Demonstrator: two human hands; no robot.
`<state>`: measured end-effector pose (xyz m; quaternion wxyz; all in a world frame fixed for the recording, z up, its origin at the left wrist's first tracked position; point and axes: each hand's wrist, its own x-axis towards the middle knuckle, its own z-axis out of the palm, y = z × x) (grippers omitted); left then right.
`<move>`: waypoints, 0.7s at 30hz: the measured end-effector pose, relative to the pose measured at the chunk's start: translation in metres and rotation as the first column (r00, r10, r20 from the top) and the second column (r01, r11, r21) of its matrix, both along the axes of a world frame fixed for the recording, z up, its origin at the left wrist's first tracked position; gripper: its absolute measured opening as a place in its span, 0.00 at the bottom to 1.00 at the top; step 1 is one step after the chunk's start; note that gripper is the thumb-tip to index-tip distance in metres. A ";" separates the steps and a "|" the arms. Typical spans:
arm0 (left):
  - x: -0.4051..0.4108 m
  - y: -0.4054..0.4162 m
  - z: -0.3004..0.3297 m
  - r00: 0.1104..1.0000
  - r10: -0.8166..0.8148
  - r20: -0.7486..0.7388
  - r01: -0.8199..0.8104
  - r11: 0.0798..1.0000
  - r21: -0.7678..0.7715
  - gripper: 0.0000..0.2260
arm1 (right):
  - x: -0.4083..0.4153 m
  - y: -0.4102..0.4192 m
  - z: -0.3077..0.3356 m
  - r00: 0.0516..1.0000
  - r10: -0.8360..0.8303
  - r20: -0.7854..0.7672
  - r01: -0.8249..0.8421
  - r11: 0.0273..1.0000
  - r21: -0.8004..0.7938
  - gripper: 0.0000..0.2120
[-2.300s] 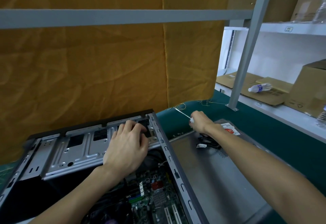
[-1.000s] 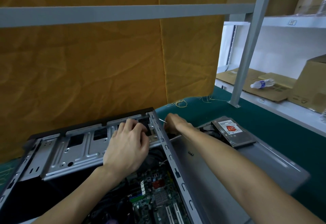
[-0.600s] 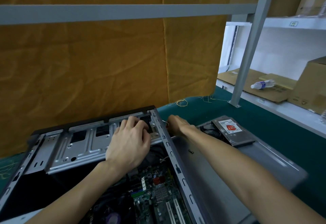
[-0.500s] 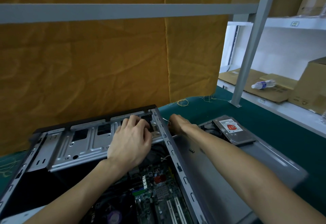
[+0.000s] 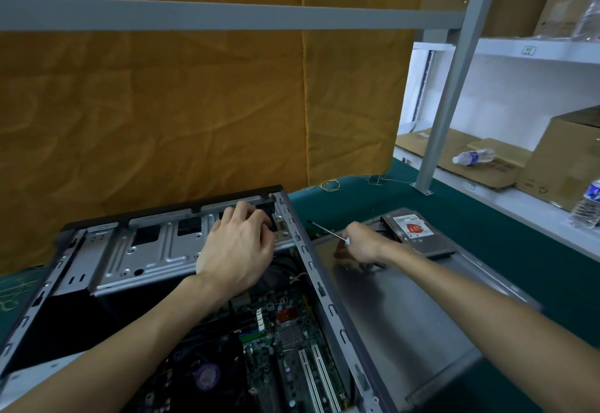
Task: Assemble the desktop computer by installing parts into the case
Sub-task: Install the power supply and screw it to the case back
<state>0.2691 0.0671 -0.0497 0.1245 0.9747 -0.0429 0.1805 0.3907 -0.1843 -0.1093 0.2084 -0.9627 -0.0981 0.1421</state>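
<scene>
At the far left, a green mat [image 5: 19, 286] covers the bench, with an ochre-yellow cloth backdrop [image 5: 162, 113] hanging behind it under a grey metal crossbar [image 5: 207, 16]. On the mat lies the open grey steel desktop case [image 5: 305, 250], its side off. Across its far end runs a silver stamped-metal drive cage [image 5: 146, 253], and lower down sits the green motherboard [image 5: 279, 341] with its white expansion slots.

The left hand [image 5: 238, 250] rests on the right end of the drive cage, fingers curled down over a black part there (what they hold beneath, if anything, is hidden).

Just right of the case wall lies the flat grey side panel [image 5: 389, 315], touching the case along its edge. Above its far end the right hand [image 5: 360, 245] grips a slim screwdriver with a thin metal shaft [image 5: 324, 230], fingers closed round its handle; the tip points up and left toward the case's corner, apart from it. Beside that hand, on the panel's far corner, rests a grey hard drive with a red-and-white label [image 5: 414, 232].

Further right, a slanted grey steel post [image 5: 451, 87] stands on the mat. Beyond it, a white shelf [image 5: 519, 204] carries flattened brown cardboard [image 5: 448, 149], a clear plastic water bottle lying on its side [image 5: 474, 156] and a brown cardboard box [image 5: 568, 159].
</scene>
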 end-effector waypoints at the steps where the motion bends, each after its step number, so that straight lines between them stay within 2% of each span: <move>1: 0.000 0.000 0.000 1.000 -0.002 -0.001 0.002 1.000 0.000 0.15 | 0.001 0.000 0.001 1.000 -0.028 0.007 0.027 0.999 0.031 0.14; 6: -0.002 -0.001 0.000 1.000 -0.003 -0.002 0.003 1.000 0.004 0.15 | 0.019 0.008 0.011 0.979 -0.173 0.105 0.162 0.981 0.105 0.06; 14: 0.001 0.000 -0.001 1.000 0.001 0.016 -0.001 1.000 0.009 0.15 | 0.037 0.039 -0.006 0.969 -0.207 0.133 0.193 0.975 0.110 0.09; 21: 0.001 0.000 -0.001 1.000 -0.003 0.008 0.003 1.000 0.004 0.15 | 0.049 0.051 -0.013 0.960 -0.229 0.162 0.225 0.973 0.041 0.13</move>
